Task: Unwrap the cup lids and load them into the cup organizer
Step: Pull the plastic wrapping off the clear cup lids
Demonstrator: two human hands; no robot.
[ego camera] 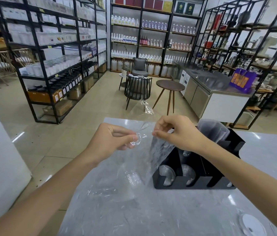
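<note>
Both of my hands hold a clear plastic wrap [143,109] above the grey table [151,215]. My left hand [115,138] pinches a crumpled edge of the wrap. My right hand [173,132] pinches its other edge, a little apart from the left. A sleeve of clear cup lids [131,179] hangs inside the wrap below my hands, left of the organizer. The black cup organizer [197,183] stands on the table under my right forearm. Its two left slots hold clear lids [167,174]. A wrapped stack [214,130] leans in its back compartment.
A white lid [253,225] lies at the table's lower right corner. The table's left edge drops to a tiled floor. Black shelving racks line the room; chairs, a round side table and a steel counter stand beyond the table.
</note>
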